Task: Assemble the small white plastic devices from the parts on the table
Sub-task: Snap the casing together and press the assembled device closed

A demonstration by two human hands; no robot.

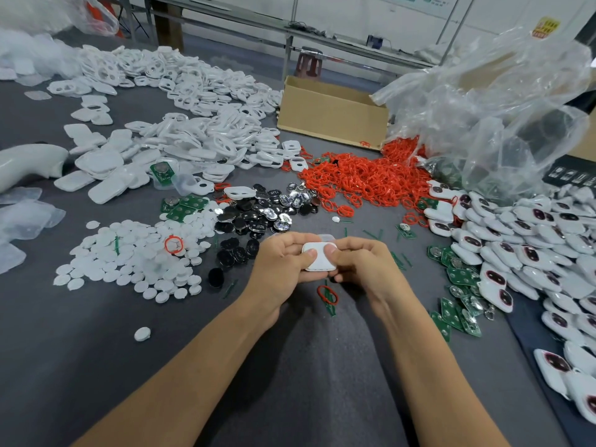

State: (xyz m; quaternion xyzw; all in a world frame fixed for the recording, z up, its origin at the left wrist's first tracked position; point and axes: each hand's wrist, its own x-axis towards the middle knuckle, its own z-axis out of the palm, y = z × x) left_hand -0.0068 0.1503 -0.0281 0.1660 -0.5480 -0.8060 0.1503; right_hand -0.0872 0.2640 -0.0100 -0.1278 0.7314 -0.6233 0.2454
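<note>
Pinching the small white device [319, 258] between both hands, we hold it just above the grey counter [306, 366], straight in front of us. Our left hand [283, 262] curls round its left edge with the thumb pressed on the top face. Our right hand [364, 262] mirrors it on the right edge, thumb down beside the other. Each grip is closed on the shell, fingers under and thumbs over.

We judge the piece light, stiff and smooth, a thin plastic shell that probably snaps together. It looks slippery enough to shoot out of a hard squeeze, and it may seat crooked if pressed at one corner. We would take it by the edges and press evenly near the rim.

A loose red ring [327, 295] lies on the counter just below our hands. The heap of finished devices [532, 240] sits well to the right.
</note>
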